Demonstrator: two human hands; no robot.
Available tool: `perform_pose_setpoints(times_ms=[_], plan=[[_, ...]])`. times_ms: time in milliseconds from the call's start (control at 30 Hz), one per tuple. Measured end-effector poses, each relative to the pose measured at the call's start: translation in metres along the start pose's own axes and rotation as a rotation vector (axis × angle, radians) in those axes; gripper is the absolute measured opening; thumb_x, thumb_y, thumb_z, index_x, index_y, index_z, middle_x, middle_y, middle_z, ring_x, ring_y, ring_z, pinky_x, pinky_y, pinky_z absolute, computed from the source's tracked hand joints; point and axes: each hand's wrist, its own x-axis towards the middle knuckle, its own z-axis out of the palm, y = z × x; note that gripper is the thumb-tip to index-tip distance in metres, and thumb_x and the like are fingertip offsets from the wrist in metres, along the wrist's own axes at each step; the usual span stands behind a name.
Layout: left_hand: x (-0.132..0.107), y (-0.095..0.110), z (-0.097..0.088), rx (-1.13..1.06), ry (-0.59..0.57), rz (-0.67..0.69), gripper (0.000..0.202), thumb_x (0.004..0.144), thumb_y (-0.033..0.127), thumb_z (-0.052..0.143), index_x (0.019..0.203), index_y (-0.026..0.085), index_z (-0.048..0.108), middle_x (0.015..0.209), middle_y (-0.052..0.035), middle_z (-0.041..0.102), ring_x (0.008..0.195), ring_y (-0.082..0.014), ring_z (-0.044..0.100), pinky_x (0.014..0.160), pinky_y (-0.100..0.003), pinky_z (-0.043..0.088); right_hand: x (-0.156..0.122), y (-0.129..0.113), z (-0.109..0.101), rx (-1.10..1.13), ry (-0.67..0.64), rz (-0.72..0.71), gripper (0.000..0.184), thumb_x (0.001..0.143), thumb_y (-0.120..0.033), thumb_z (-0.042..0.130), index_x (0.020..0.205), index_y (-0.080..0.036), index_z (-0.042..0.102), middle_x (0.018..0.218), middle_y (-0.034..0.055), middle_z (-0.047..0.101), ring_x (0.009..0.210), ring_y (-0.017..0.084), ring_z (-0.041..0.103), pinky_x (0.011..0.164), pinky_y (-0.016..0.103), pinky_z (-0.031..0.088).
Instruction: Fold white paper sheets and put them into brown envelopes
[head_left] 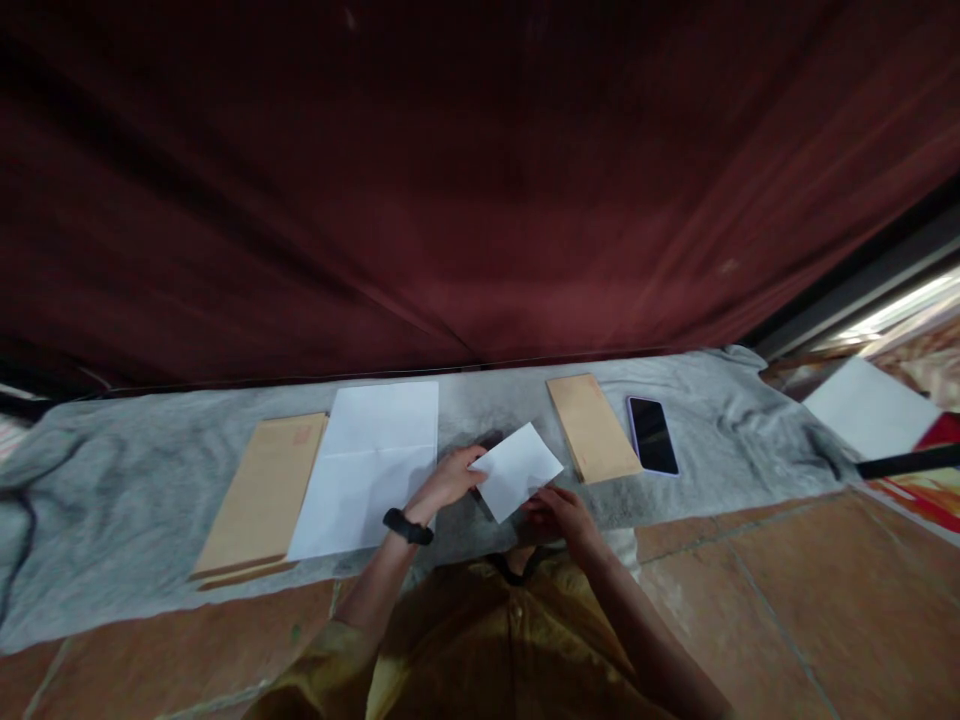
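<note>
A folded sheet of white paper (519, 472) is held tilted just above the grey cloth, in front of my body. My left hand (454, 476) pinches its left edge, thumb on top. At its lower right edge, my right hand (559, 512) grips the paper with bent fingers, partly hidden beneath it. Left of my hands lies a stack of larger white sheets (375, 470) with a crease across the top one. Beside that stack is a pile of brown envelopes (262, 490). On the right, more brown envelopes (592, 428) lie together at a slant.
A phone (653, 436) with a purple edge lies right of the envelopes. The grey cloth (720, 430) covers a narrow surface. Behind it hangs a dark red curtain (480, 220). Tiled floor (810, 590) shows in front, and a white sheet (870, 405) sits at far right.
</note>
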Motion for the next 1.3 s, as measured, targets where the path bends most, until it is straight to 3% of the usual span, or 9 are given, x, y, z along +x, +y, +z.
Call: perform_pose_setpoints(times_ms=[100,300,400,633,767,900,1033,1167,1300], plan=[[0.012,-0.002,-0.006,0.051,-0.003,0.014,0.031,0.068,0.016,0.060,0.098,0.018,0.070,0.088,-0.0007,0.073,0.082,-0.0200,0.067,0.070,-0.026,0.050,-0.010,0.005,-0.005,-0.130,-0.100,-0.015,0.046,0.075,-0.066,0.069,0.080,-0.020,0.072,0.079,0.0064,0.077,0.067,0.022,0.071,0.061,0.034,0.056],[0.034,0.001,-0.005,0.184,0.059,0.034,0.035,0.070,0.013,0.067,0.104,0.019,0.073,0.092,-0.0023,0.075,0.087,-0.0217,0.069,0.079,-0.030,0.052,-0.006,0.011,-0.004,-0.771,0.063,-0.808,0.034,0.101,-0.035,0.043,0.121,-0.023,0.067,0.121,0.0096,0.072,0.114,0.025,0.065,0.098,0.042,0.053],[0.036,0.008,0.002,0.250,0.131,0.036,0.041,0.071,0.009,0.068,0.111,0.019,0.072,0.100,-0.0050,0.075,0.091,-0.0229,0.069,0.087,-0.034,0.053,0.006,0.018,-0.002,-1.141,0.133,-1.017,0.042,0.101,-0.025,0.042,0.140,-0.022,0.056,0.146,0.0105,0.056,0.137,0.026,0.049,0.112,0.047,0.043],[-0.021,0.006,0.051,0.507,0.446,0.159,0.040,0.096,0.018,0.050,0.135,0.021,0.057,0.140,-0.0104,0.059,0.131,-0.0239,0.054,0.112,-0.042,0.042,0.018,0.037,-0.007,-1.499,0.184,-1.096,0.053,0.100,-0.022,0.042,0.153,-0.022,0.041,0.159,0.0095,0.040,0.145,0.026,0.040,0.118,0.047,0.033],[-0.062,-0.012,0.086,0.732,0.285,0.350,0.045,0.097,0.034,0.056,0.140,0.023,0.053,0.150,-0.0070,0.054,0.142,-0.0233,0.044,0.118,-0.044,0.037,0.016,0.039,-0.007,-1.559,0.176,-1.121,0.059,0.098,-0.017,0.042,0.157,-0.024,0.034,0.162,0.0074,0.035,0.147,0.027,0.035,0.119,0.049,0.031],[-0.088,-0.022,0.094,0.807,0.247,0.345,0.056,0.099,0.044,0.052,0.149,0.021,0.042,0.158,-0.0069,0.044,0.148,-0.0228,0.036,0.121,-0.043,0.032,0.013,0.041,-0.005,-1.577,0.207,-1.099,0.062,0.099,-0.018,0.042,0.158,-0.022,0.029,0.165,0.0086,0.027,0.150,0.030,0.029,0.119,0.053,0.029],[-0.107,-0.031,0.060,0.801,0.376,0.249,0.053,0.100,0.040,0.050,0.149,0.022,0.042,0.158,-0.0082,0.043,0.149,-0.0231,0.034,0.121,-0.044,0.032,0.010,0.040,-0.004,-1.572,0.211,-1.075,0.060,0.099,-0.019,0.040,0.158,-0.023,0.029,0.166,0.0088,0.025,0.150,0.029,0.030,0.120,0.053,0.027],[-0.135,-0.057,-0.021,0.769,0.771,0.000,0.054,0.102,0.035,0.040,0.153,0.018,0.033,0.161,-0.0162,0.036,0.152,-0.0279,0.026,0.120,-0.052,0.029,0.007,0.038,-0.003,-1.550,0.191,-1.082,0.060,0.099,-0.018,0.038,0.158,-0.024,0.030,0.165,0.0085,0.028,0.149,0.030,0.032,0.120,0.055,0.026],[-0.173,-0.096,-0.104,0.739,1.037,-0.469,0.079,0.093,0.051,0.055,0.154,0.009,0.028,0.159,-0.0270,0.032,0.150,-0.0399,0.025,0.116,-0.059,0.029,0.006,0.037,-0.003,-1.531,0.184,-1.085,0.062,0.097,-0.018,0.039,0.158,-0.023,0.030,0.164,0.0087,0.029,0.149,0.032,0.032,0.119,0.057,0.027]])
